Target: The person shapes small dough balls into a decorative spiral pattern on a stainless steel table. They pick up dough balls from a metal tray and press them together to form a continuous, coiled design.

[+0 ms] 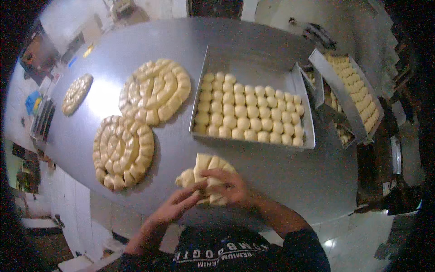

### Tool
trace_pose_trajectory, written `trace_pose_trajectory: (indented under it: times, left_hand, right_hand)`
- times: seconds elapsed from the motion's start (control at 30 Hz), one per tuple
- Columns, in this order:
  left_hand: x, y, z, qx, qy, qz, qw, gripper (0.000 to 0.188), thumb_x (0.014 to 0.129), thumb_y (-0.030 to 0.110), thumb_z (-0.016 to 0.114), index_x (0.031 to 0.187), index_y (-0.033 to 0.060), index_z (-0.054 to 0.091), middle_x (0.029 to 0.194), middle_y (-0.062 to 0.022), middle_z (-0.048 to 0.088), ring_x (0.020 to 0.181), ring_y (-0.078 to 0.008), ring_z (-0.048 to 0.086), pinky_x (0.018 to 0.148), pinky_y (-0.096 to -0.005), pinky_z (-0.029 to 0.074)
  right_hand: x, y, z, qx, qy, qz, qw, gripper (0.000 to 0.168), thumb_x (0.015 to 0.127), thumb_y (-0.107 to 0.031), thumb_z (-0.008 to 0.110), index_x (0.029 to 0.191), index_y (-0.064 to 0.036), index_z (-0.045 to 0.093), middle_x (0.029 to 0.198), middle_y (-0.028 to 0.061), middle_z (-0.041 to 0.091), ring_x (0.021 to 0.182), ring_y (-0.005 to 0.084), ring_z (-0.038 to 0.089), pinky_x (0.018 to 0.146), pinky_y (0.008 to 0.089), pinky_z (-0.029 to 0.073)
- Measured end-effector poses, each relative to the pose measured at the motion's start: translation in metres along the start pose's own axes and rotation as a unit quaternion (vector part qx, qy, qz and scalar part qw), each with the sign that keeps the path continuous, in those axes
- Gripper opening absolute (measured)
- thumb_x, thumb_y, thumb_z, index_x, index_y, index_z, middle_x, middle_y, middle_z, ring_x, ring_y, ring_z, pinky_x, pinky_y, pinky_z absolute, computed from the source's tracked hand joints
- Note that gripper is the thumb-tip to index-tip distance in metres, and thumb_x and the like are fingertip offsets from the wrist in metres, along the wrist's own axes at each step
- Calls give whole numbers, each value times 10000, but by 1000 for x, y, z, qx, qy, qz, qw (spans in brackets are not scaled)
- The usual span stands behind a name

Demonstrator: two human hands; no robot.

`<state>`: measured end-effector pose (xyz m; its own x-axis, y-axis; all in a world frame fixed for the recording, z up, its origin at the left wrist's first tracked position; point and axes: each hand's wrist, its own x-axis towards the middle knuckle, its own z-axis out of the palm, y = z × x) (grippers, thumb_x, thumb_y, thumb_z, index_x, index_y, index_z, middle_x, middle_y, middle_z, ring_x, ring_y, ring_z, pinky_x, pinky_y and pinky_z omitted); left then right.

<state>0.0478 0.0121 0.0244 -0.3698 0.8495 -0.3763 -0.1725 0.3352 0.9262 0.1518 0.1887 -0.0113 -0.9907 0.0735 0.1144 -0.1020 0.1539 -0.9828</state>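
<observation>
A coil of cut, pale dough pieces (215, 162) lies on the metal table near its front edge. My right hand (234, 190) rests over this coil from the right, its fingers blurred and curled onto the pieces. From the left, my left hand (180, 204) reaches to the coil's near side with its fingertips against the dough; whether they pinch a piece cannot be told. Beside the left fingers sits a loose, uneven dough lump (186, 178). Beyond my hands, a rectangular metal tray (248, 61) holds rows of round dough balls (251, 111) across its nearer part.
Two large spirals of cut dough, a near one (123, 151) and a far one (156, 90), touch on the left of the table (170, 200). A smaller dough slab (77, 94) lies beyond them. More dough-filled trays (355, 91) stand at the right edge.
</observation>
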Motion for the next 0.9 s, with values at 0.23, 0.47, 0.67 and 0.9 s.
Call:
trace_pose_trajectory:
  times: [0.23,0.47,0.67,0.9]
  left_hand:
    - [12,-53,-47,399,143,149,894,442,837,125,533,1257,41,422,1163,-167,491,1075,-316,467,915,-400,378]
    - [16,-78,-39,365,105,131,916,388,804,95,541,1183,38,481,1065,-186,514,956,-346,496,862,-394,414]
    - [-87,-98,-195,-102,399,141,900,378,899,235,479,1208,23,431,1192,-122,445,1087,-234,469,900,-345,407]
    - [-115,-129,-183,180,415,200,869,348,815,-73,512,1138,53,542,1297,-156,335,1160,-292,407,907,-362,435]
  right_hand:
    - [-155,16,-18,-492,205,165,830,408,904,-174,401,1296,-60,388,1262,149,424,1144,268,412,960,415,322]
    - [-90,57,-6,-573,331,154,734,382,841,-268,522,1154,-55,471,1226,190,445,1156,401,360,984,510,228]
    - [-149,62,-25,-545,350,120,752,232,731,-185,642,871,-40,528,979,161,525,888,314,485,784,422,375]
    - [-104,64,6,-473,388,62,788,239,673,-175,687,823,-39,560,864,153,568,841,326,533,743,417,422]
